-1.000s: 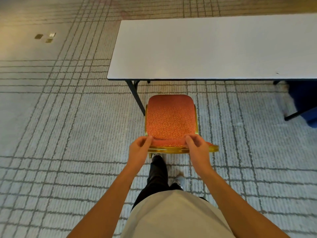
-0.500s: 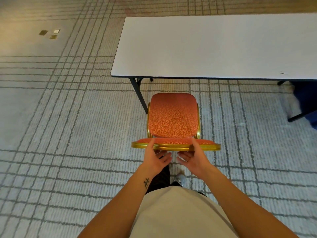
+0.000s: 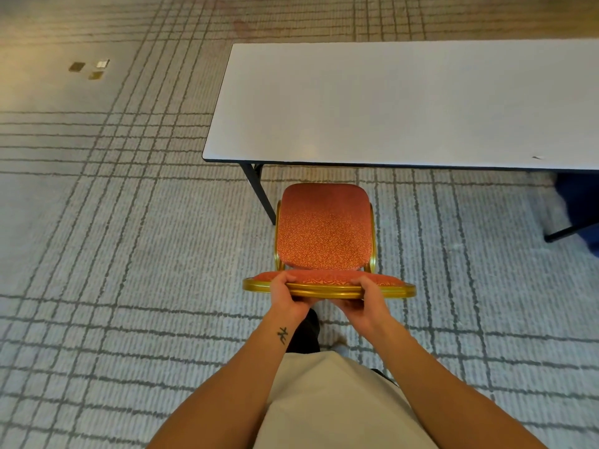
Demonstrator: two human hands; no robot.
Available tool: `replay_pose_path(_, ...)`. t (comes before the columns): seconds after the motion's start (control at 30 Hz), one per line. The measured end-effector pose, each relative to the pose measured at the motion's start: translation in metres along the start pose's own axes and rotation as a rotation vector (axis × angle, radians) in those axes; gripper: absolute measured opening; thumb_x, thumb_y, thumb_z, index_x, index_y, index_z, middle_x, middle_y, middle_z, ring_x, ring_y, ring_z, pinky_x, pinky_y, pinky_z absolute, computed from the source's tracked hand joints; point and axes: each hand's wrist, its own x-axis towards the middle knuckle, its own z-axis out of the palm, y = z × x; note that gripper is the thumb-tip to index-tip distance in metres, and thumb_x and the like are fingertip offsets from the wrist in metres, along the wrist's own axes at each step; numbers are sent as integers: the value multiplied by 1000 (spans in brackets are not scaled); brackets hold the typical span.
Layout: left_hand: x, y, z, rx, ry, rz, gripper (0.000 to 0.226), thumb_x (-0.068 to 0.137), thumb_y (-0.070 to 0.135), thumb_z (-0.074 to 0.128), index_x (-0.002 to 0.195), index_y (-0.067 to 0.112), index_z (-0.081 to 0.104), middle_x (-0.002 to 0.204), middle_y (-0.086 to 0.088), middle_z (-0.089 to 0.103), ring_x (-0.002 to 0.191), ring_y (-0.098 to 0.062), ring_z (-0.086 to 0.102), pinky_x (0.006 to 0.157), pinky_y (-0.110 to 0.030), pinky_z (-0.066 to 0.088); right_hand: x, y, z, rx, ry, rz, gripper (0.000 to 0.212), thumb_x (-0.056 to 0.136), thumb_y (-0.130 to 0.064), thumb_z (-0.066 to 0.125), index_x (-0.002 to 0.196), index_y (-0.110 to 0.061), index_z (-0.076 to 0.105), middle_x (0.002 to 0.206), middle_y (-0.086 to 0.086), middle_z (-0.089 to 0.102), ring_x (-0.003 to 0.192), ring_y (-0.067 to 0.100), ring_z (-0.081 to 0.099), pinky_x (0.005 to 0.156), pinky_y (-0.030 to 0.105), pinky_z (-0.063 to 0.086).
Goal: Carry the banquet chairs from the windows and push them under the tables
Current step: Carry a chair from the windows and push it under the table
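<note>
A banquet chair (image 3: 324, 234) with a red patterned seat and a gold frame stands on the carpet, facing the long white folding table (image 3: 405, 102). Its seat front sits just short of the table's near edge, beside the table's left black leg (image 3: 259, 196). My left hand (image 3: 287, 294) and my right hand (image 3: 366, 301) both grip the top rail of the chair's back from behind, thumbs over the red padding, fingers under the gold rim. The chair's legs are hidden below the seat.
Grey grid-patterned carpet (image 3: 129, 254) spreads all around. A dark blue object (image 3: 580, 202) sits under the table's right part, next to another black leg (image 3: 564, 233). Small brass floor plates (image 3: 89, 69) lie far left.
My hands shifted from resting on top of the chair back to gripping its rail from behind. The chair stands slightly closer to the table edge.
</note>
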Motion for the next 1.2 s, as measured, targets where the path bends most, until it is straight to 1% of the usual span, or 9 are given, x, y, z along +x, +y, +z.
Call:
replay_pose_path(0.13, 15, 19, 20, 7, 5, 1, 39, 76, 2, 50, 115, 6, 55, 126, -23, 59, 121, -47, 58, 96, -66, 51, 14, -16, 23, -26, -3, -15, 7, 94, -1, 50, 90, -6, 52, 87, 16, 60, 85, 32, 62, 104, 51, 51)
replay_pose_path(0.27, 28, 31, 53, -5, -13, -4, 36, 81, 1, 48, 116, 3, 55, 132, -25, 58, 117, -49, 59, 87, -67, 53, 33, -47, 41, -47, -7, -38, 7, 94, -3, 51, 89, -7, 52, 90, 16, 58, 90, 32, 61, 99, 53, 54)
replay_pose_path(0.37, 45, 46, 81, -20, -10, -21, 46, 80, 0, 50, 125, 2, 55, 136, -25, 57, 116, -50, 59, 86, -69, 52, 52, -72, 59, -49, -2, -59, 4, 94, -4, 52, 97, -6, 53, 97, 18, 59, 97, 34, 62, 89, 51, 58)
replay_pose_path(0.5, 63, 75, 113, -27, -19, -47, 59, 68, -1, 53, 127, 3, 56, 134, -24, 60, 114, -51, 60, 86, -71, 52, 73, -95, 92, -33, -20, -63, 3, 94, -4, 53, 96, -5, 54, 98, 18, 61, 96, 35, 64, 88, 52, 58)
replay_pose_path(0.7, 92, 122, 156, 14, -48, -5, 25, 85, -2, 44, 107, 7, 51, 113, -20, 59, 103, -45, 61, 74, -66, 54, 106, -120, 142, -6, 4, -52, 8, 93, -2, 55, 89, -7, 51, 90, 15, 58, 92, 35, 63, 99, 57, 53)
replay_pose_path(0.8, 104, 141, 175, 4, -71, -10, 22, 84, -2, 45, 102, 8, 52, 107, -18, 60, 100, -44, 62, 71, -66, 54, 122, -134, 162, 8, 8, -50, 9, 93, -3, 55, 87, -8, 51, 92, 16, 56, 95, 35, 61, 100, 59, 52)
replay_pose_path(0.97, 124, 164, 210, 21, -76, -43, 22, 85, -2, 45, 104, 6, 55, 110, -19, 60, 101, -46, 62, 71, -67, 54, 143, -161, 191, 19, 6, -64, 5, 94, -5, 55, 98, -5, 53, 104, 19, 58, 102, 37, 61, 99, 59, 53)
replay_pose_path(1.1, 140, 187, 233, 26, -71, -72, 9, 89, 1, 44, 92, 6, 51, 102, -18, 58, 95, -44, 59, 79, -70, 48, 159, -176, 217, 61, 16, -45, 10, 94, -6, 55, 104, -5, 53, 111, 20, 58, 104, 38, 62, 100, 58, 52)
replay_pose_path(1.2, 153, 204, 243, 39, -63, -78, 13, 91, 2, 42, 82, 9, 49, 98, -17, 58, 94, -42, 58, 90, -71, 47, 168, -181, 234, 82, 1, -41, 3, 95, -6, 52, 96, -6, 54, 106, 19, 60, 98, 37, 64, 92, 56, 55)
